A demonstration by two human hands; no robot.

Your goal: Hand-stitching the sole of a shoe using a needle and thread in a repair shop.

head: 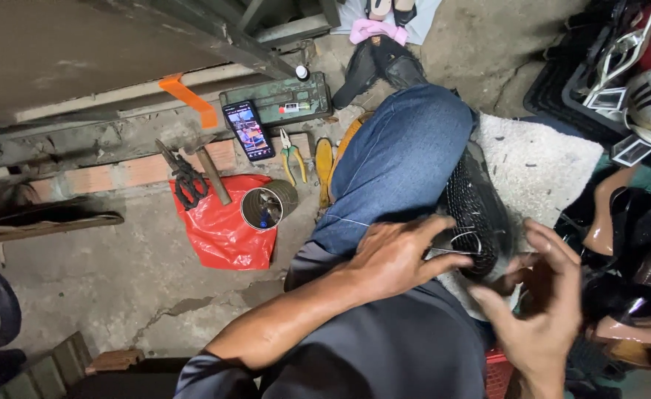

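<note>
A black mesh shoe (475,207) lies sole-side on my blue-jeaned thigh (395,159), over a white cloth (536,166). My left hand (395,255) presses flat against the shoe's near side, fingers spread toward a loop of thin pale thread (467,242) at the shoe's edge. My right hand (543,310) hovers just right of the shoe's near end, fingers curled and apart; whether it pinches the thread or a needle is hidden.
On the concrete floor to the left lie a red plastic bag (222,229), an open tin can (265,207), scissors (185,181), a hammer (211,171), pliers (292,157), a lit phone (248,130) and a green metal box (277,102). Several shoes pile at the right (628,222).
</note>
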